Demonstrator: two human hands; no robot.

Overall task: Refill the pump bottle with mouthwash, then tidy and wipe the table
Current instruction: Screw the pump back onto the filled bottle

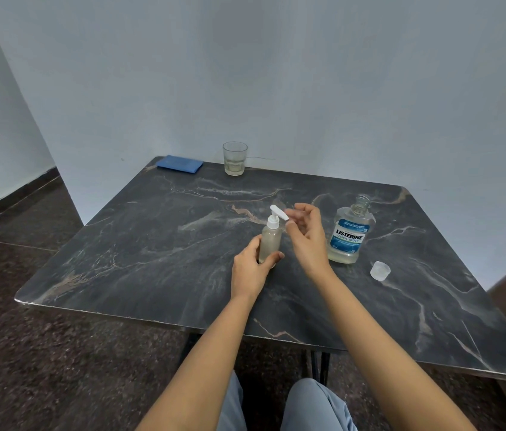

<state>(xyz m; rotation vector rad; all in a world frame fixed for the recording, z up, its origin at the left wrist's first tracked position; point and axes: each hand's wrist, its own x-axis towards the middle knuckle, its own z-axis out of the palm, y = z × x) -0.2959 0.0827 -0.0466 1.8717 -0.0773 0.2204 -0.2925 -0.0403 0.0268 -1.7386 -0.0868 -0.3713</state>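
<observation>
A small clear pump bottle [270, 241] with a white pump head stands upright near the middle of the dark marble table [152, 244]. My left hand [253, 265] grips its lower body. My right hand [306, 234] is just right of the pump, its thumb and fingers touching the tip of the white nozzle. An uncapped Listerine mouthwash bottle [349, 234] stands to the right, holding a low level of pale liquid. Its clear cap [380, 270] lies on the table further right.
A folded blue cloth [179, 164] lies at the table's far left corner. Beside it stands a drinking glass [234, 158] with a little liquid. A pale wall runs behind the table, and dark floor shows on the left.
</observation>
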